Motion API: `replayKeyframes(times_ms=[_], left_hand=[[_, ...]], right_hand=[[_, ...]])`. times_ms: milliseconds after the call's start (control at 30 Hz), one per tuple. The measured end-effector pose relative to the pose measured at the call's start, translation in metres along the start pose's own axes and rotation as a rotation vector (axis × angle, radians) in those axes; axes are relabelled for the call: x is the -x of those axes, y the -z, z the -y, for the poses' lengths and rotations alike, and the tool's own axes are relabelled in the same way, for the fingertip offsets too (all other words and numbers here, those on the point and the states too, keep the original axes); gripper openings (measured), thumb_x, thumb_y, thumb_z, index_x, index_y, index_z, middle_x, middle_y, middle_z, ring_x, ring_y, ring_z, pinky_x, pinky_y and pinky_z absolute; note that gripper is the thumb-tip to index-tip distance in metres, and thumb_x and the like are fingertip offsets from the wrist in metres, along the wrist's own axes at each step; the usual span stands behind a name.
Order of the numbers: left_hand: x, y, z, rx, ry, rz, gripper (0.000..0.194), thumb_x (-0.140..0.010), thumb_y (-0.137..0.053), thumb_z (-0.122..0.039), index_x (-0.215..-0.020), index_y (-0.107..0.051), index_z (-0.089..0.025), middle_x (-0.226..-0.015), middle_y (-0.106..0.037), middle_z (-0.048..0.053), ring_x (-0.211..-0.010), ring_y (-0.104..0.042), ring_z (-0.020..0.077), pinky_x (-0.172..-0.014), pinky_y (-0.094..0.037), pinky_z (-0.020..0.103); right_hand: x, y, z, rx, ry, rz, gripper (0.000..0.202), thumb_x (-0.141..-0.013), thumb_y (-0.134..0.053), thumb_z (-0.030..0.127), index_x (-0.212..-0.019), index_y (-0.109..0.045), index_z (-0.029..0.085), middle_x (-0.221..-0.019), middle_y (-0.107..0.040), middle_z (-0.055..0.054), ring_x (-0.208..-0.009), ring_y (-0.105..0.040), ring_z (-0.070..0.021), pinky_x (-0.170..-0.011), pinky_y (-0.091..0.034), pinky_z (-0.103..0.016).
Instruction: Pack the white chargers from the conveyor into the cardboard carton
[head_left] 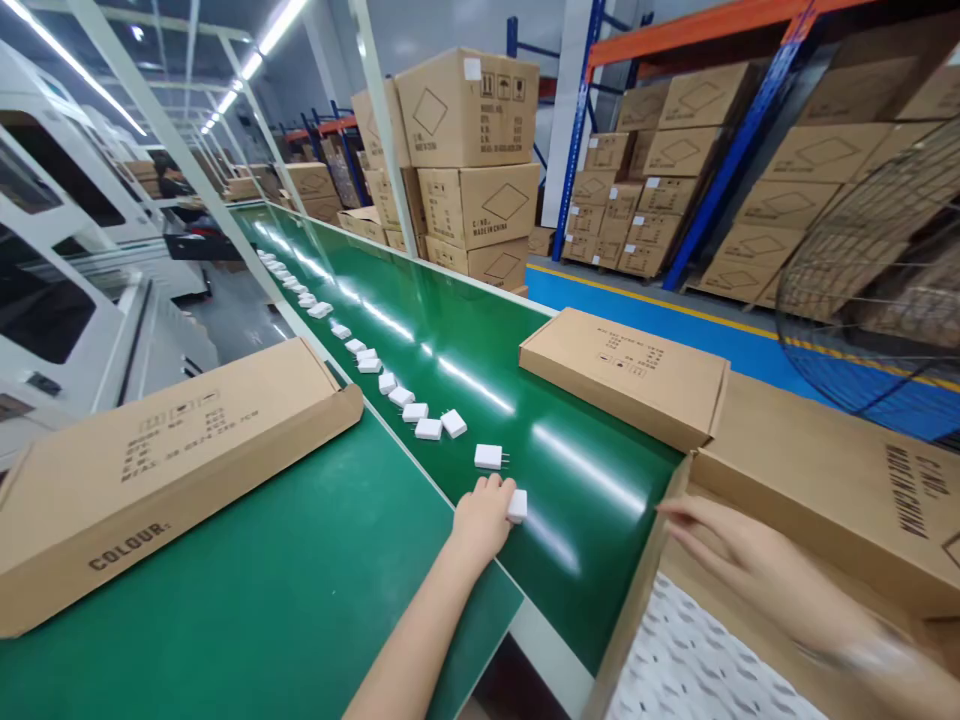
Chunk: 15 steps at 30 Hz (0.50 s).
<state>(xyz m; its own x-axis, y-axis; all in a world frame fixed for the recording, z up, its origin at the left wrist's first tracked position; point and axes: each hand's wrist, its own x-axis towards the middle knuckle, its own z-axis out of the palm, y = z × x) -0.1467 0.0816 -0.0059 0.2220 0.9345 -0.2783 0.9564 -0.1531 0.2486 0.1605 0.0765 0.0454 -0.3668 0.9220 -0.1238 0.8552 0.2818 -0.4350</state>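
My left hand (484, 515) is over the green conveyor belt, its fingers closed on a white plug-in charger (518, 506) that shows past the fingertips. Just beyond it, another white charger (488, 457) lies with its prongs to the right. A loose line of white chargers (428, 429) runs up the belt's left side into the distance. On the right, my right hand (739, 550), blurred by motion, is above an open cardboard box (795, 480). Its fingers are stretched and somewhat apart, with nothing visible in them. Inside the box is a white, grey-patterned layer (705, 660).
A closed flat carton (622, 370) lies across the belt's right edge. Another long carton (172, 470) rests on the green side table (300, 590). Stacked cartons (480, 200) and a wire fan guard (877, 270) stand beyond the belt. White machines line the left.
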Motion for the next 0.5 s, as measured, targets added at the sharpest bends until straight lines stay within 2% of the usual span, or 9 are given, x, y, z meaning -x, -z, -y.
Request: replayKeyframes(times_ms=[100, 200, 267, 333, 400, 500], left_hand=[[0.003, -0.001, 0.003, 0.044, -0.016, -0.013, 0.030, -0.072, -0.050, -0.017, -0.102, -0.048, -0.023, -0.105, -0.053, 0.005, -0.099, -0.048, 0.0219, -0.075, -0.045, 0.032], [0.005, -0.004, 0.004, 0.074, -0.024, -0.051, 0.033, -0.071, -0.052, -0.019, -0.103, -0.049, -0.022, -0.103, -0.055, 0.006, -0.097, -0.051, 0.0225, -0.076, -0.045, 0.033], [0.005, -0.006, 0.005, 0.109, -0.023, -0.073, 0.036, -0.070, -0.054, -0.023, -0.105, -0.048, -0.021, -0.106, -0.056, 0.006, -0.097, -0.052, 0.0231, -0.075, -0.046, 0.034], [0.003, -0.008, 0.005, 0.145, -0.008, -0.086, 0.035, -0.070, -0.056, -0.026, -0.103, -0.049, -0.020, -0.106, -0.057, 0.006, -0.096, -0.053, 0.0234, -0.074, -0.047, 0.034], [0.000, -0.008, 0.004, 0.176, 0.023, -0.094, 0.031, -0.069, -0.059, -0.029, -0.098, -0.051, -0.019, -0.103, -0.059, 0.006, -0.094, -0.055, 0.0237, -0.072, -0.047, 0.033], [-0.003, -0.006, 0.003, 0.242, 0.063, -0.111, 0.033, -0.068, -0.064, -0.033, -0.095, -0.052, -0.018, -0.099, -0.061, 0.006, -0.093, -0.056, 0.0246, -0.072, -0.048, 0.033]], right_hand=[[-0.094, -0.035, 0.066, -0.123, 0.139, 0.068, 0.023, -0.080, -0.044, 0.027, -0.100, -0.055, 0.022, -0.101, -0.059, -0.007, -0.094, -0.055, -0.0199, -0.084, -0.044, -0.035], [-0.154, -0.081, 0.097, -0.122, 0.187, 0.083, 0.034, -0.069, -0.060, 0.022, -0.102, -0.054, 0.017, -0.103, -0.056, -0.010, -0.096, -0.053, -0.0217, -0.085, -0.042, -0.036], [-0.173, -0.104, 0.103, -0.118, 0.217, 0.086, 0.038, -0.059, -0.068, 0.020, -0.095, -0.057, 0.017, -0.102, -0.056, -0.010, -0.098, -0.051, -0.0247, -0.086, -0.041, -0.039], [-0.182, -0.116, 0.103, -0.125, 0.240, 0.087, 0.032, -0.056, -0.070, 0.020, -0.086, -0.058, 0.018, -0.097, -0.057, -0.008, -0.096, -0.051, -0.0251, -0.084, -0.041, -0.040], [-0.186, -0.117, 0.104, -0.147, 0.245, 0.087, 0.026, -0.063, -0.067, 0.025, -0.085, -0.057, 0.018, -0.093, -0.059, -0.006, -0.091, -0.054, -0.0222, -0.081, -0.043, -0.037], [-0.192, -0.109, 0.112, -0.165, 0.220, 0.078, 0.027, -0.073, -0.057, 0.032, -0.095, -0.052, 0.018, -0.096, -0.061, -0.005, -0.088, -0.057, -0.0177, -0.076, -0.045, -0.029]])
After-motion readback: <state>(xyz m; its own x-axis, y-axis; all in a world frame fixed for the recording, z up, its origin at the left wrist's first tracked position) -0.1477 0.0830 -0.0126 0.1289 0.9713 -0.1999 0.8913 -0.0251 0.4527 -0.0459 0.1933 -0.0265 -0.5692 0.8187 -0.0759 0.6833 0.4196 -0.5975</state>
